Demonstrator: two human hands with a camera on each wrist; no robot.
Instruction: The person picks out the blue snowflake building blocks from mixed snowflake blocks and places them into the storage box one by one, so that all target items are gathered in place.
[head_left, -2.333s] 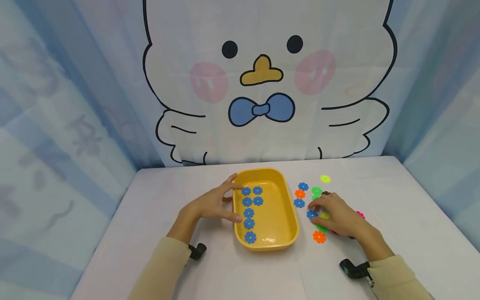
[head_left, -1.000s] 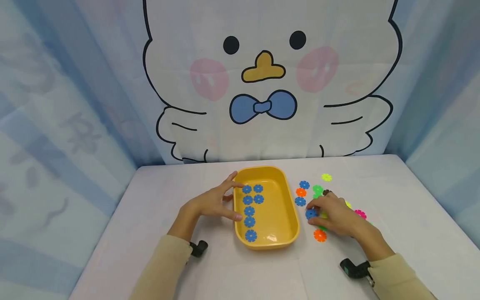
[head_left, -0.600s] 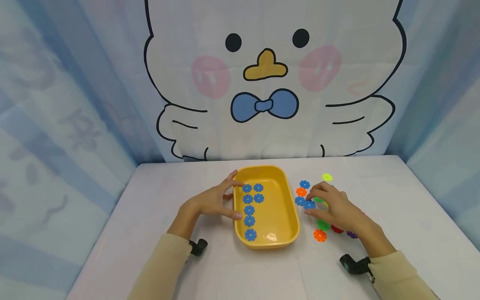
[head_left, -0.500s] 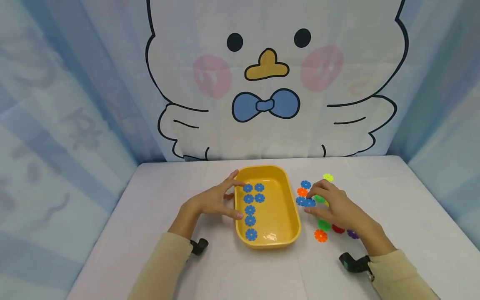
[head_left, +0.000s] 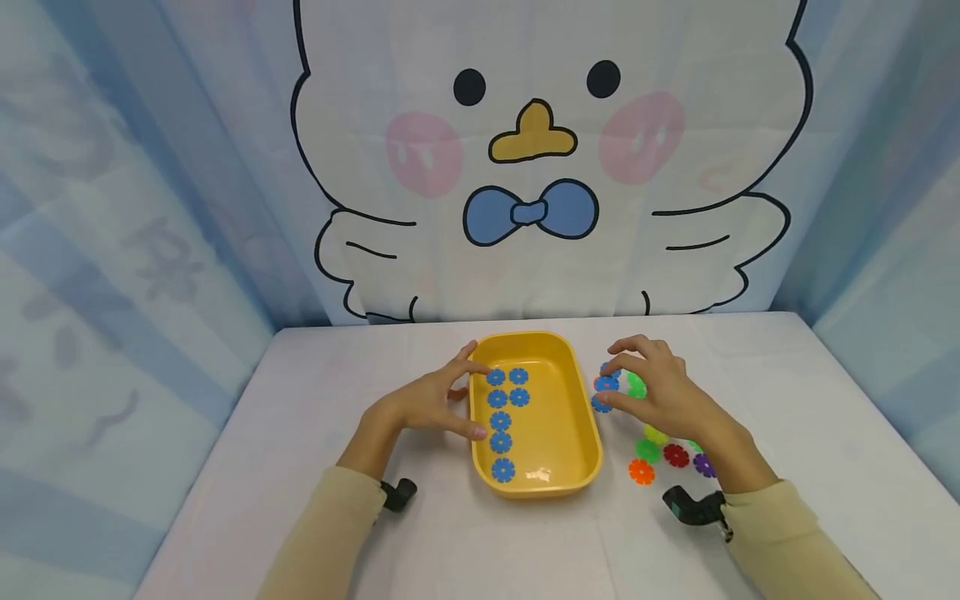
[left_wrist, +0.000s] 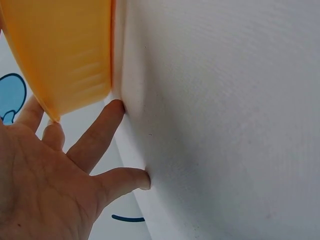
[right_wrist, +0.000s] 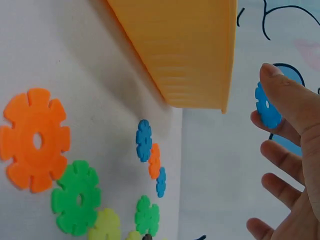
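Note:
My right hand (head_left: 667, 396) pinches a blue flower-shaped building disc (right_wrist: 268, 107) between thumb and index finger; the other fingers are spread. In the head view this hand is just right of the yellow tray (head_left: 558, 417), over loose discs. At the tray's left side, my left hand (head_left: 427, 404) rests with spread fingers, thumb and index finger lying over the rim. Two of its fingertips (left_wrist: 116, 106) touch the white tabletop in the left wrist view. Inside the tray, several blue discs (head_left: 519, 397) lie along the left side, one column with a shorter second one.
Loose discs lie right of the tray: orange (head_left: 641, 472), green (head_left: 647, 451), red (head_left: 676, 455), purple (head_left: 703, 465) and yellow (head_left: 656, 434). A blue disc (right_wrist: 144, 140) lies near the tray's right wall. Behind the table hangs a printed curtain (head_left: 525, 283).
My right hand has drawn a blue disc out of the pile, slid it toward the tray, then lifted it and moved toward the back. The left hand and tray hold their place.

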